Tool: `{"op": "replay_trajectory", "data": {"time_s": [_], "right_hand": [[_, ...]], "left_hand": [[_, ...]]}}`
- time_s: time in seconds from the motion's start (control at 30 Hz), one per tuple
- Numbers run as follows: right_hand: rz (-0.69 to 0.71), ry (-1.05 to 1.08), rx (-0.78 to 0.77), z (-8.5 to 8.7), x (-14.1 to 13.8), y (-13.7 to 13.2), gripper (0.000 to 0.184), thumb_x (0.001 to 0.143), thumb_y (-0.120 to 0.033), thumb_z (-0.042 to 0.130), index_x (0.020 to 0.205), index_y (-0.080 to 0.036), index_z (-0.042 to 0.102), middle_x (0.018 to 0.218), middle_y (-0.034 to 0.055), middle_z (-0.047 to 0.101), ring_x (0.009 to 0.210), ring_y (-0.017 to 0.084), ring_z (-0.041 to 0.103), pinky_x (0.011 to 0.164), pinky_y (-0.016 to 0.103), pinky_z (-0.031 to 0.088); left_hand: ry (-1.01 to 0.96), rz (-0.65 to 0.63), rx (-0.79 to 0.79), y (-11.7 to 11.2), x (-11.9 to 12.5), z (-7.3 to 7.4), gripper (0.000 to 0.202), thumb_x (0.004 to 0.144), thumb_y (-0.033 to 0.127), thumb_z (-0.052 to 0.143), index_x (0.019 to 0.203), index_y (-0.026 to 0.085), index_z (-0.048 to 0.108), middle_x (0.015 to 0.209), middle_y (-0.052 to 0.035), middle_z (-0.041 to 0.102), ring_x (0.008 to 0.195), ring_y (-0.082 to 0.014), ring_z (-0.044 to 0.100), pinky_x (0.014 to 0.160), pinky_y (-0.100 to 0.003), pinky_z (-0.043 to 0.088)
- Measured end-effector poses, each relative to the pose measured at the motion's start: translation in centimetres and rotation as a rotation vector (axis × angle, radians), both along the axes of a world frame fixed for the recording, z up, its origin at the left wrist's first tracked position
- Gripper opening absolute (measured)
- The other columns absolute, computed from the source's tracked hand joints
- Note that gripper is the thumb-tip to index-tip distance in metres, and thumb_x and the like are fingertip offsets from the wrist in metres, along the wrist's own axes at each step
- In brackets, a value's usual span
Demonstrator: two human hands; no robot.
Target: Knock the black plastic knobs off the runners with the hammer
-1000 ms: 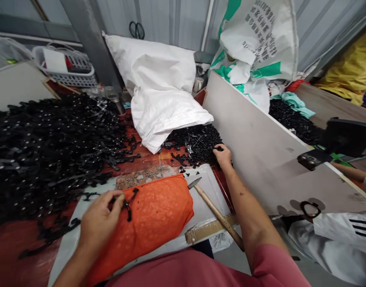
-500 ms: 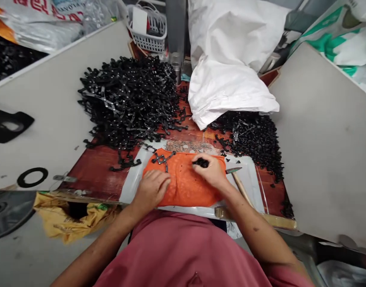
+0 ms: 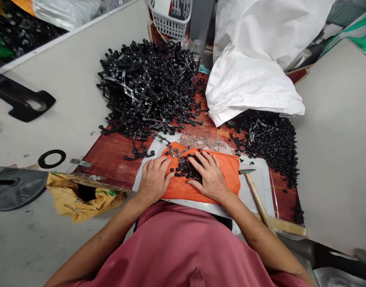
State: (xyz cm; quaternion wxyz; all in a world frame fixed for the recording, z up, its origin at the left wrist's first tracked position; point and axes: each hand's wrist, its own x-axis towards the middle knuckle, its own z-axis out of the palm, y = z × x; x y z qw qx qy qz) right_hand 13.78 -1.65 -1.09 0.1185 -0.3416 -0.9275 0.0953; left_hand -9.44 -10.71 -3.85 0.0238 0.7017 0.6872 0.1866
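Small black plastic pieces (image 3: 187, 169) lie scattered on an orange cloth (image 3: 183, 193) in front of me. Over their right side my right hand (image 3: 211, 177) is spread, its fingertips among the pieces. My left hand (image 3: 154, 179) rests at the cloth's left edge with its fingers stretched out, holding nothing I can see. Just beyond the fingers, a black linked assembly with silvery rivets (image 3: 175, 152) lies on the cloth. A blade with a greenish tint (image 3: 247, 171) and a wooden handle (image 3: 257, 197) are right of the cloth.
A tall heap of black linked assemblies (image 3: 147, 87) stands at the back left. Small black parts (image 3: 275, 139) pile up at the right, under a white sack (image 3: 254, 87). Grey panels (image 3: 338, 159) flank the red-brown tabletop (image 3: 111, 159). A grey basket (image 3: 172, 24) stands behind.
My right hand held a clump of black pieces and has let them go onto the cloth; its fingers have spread. The whole view has shifted, with the table things appearing further right.
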Motion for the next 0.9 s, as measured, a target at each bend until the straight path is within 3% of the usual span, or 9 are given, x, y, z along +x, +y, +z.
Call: {"op": "replay_trajectory", "data": {"time_s": [0.1, 0.3, 0.4, 0.53, 0.6, 0.7, 0.83, 0.9], "right_hand": [[-0.030, -0.113, 0.013, -0.4, 2.6, 0.3, 0.086, 0.093, -0.066, 0.063, 0.162, -0.022, 0.037, 0.169, 0.0137, 0.031, 0.155, 0.038, 0.024, 0.124, 0.062, 0.019], [-0.161, -0.101, 0.049, 0.4, 6.9, -0.1, 0.066, 0.101, -0.056, 0.054, 0.158, -0.024, 0.045, 0.172, 0.0134, 0.025, 0.155, 0.035, 0.028, 0.124, 0.060, 0.022], [-0.140, -0.043, 0.100, 1.0, 5.6, -1.4, 0.064, 0.101, -0.054, 0.054, 0.157, -0.023, 0.047, 0.170, 0.0130, 0.029, 0.156, 0.034, 0.026, 0.125, 0.062, 0.017], [0.055, -0.035, 0.088, 0.5, 1.9, -2.9, 0.070, 0.101, -0.056, 0.055, 0.160, -0.021, 0.042, 0.167, 0.0104, 0.037, 0.157, 0.032, 0.023, 0.128, 0.060, 0.015], [0.100, -0.054, 0.072, -0.1, 1.6, -3.2, 0.074, 0.100, -0.058, 0.056, 0.162, -0.021, 0.039, 0.167, 0.0093, 0.038, 0.157, 0.033, 0.024, 0.127, 0.062, 0.014], [0.014, -0.079, 0.076, -0.5, 3.6, -2.9, 0.075, 0.099, -0.058, 0.058, 0.161, -0.020, 0.039, 0.167, 0.0102, 0.037, 0.156, 0.036, 0.025, 0.126, 0.067, 0.010], [-0.165, -0.059, 0.138, -0.1, 5.5, -2.4, 0.067, 0.100, -0.054, 0.058, 0.156, -0.018, 0.048, 0.167, 0.0122, 0.037, 0.154, 0.038, 0.028, 0.125, 0.067, 0.011], [-0.132, -0.055, 0.151, 0.0, 4.9, -2.7, 0.064, 0.101, -0.052, 0.057, 0.155, -0.018, 0.049, 0.167, 0.0117, 0.037, 0.155, 0.037, 0.027, 0.125, 0.066, 0.011]], "left_hand": [[0.028, 0.007, -0.034, -0.2, -0.5, 0.3, 0.048, 0.101, 0.038, 0.052, 0.142, 0.014, 0.056, 0.138, -0.0179, 0.060, 0.124, -0.0341, 0.054, 0.111, -0.053, 0.038], [0.062, 0.007, 0.013, -0.3, 0.2, 1.9, 0.037, 0.101, 0.030, 0.050, 0.133, 0.018, 0.065, 0.134, -0.0157, 0.066, 0.123, -0.0325, 0.057, 0.116, -0.058, 0.031], [0.050, -0.125, 0.074, 0.0, 1.4, 2.6, 0.037, 0.103, 0.031, 0.050, 0.134, 0.019, 0.065, 0.139, -0.0149, 0.065, 0.129, -0.0302, 0.057, 0.118, -0.055, 0.030], [0.086, -0.273, 0.026, -0.1, 2.5, 2.6, 0.050, 0.100, 0.035, 0.055, 0.148, 0.022, 0.056, 0.154, -0.0137, 0.055, 0.142, -0.0343, 0.048, 0.123, -0.060, 0.023], [0.120, -0.231, -0.016, -0.5, 2.2, 2.2, 0.058, 0.098, 0.039, 0.058, 0.153, 0.022, 0.051, 0.157, -0.0155, 0.051, 0.143, -0.0392, 0.046, 0.122, -0.067, 0.020], [0.148, -0.087, -0.035, -1.3, 1.6, 1.7, 0.063, 0.097, 0.043, 0.059, 0.155, 0.019, 0.048, 0.157, -0.0195, 0.050, 0.141, -0.0436, 0.047, 0.119, -0.072, 0.019], [0.137, 0.018, 0.015, -1.2, 1.8, 2.0, 0.059, 0.098, 0.045, 0.057, 0.151, 0.020, 0.053, 0.159, -0.0198, 0.046, 0.144, -0.0428, 0.044, 0.119, -0.071, 0.020], [0.128, 0.009, 0.047, -0.9, 2.3, 2.4, 0.058, 0.099, 0.045, 0.056, 0.151, 0.021, 0.053, 0.160, -0.0184, 0.046, 0.145, -0.0413, 0.043, 0.120, -0.069, 0.019]]}}
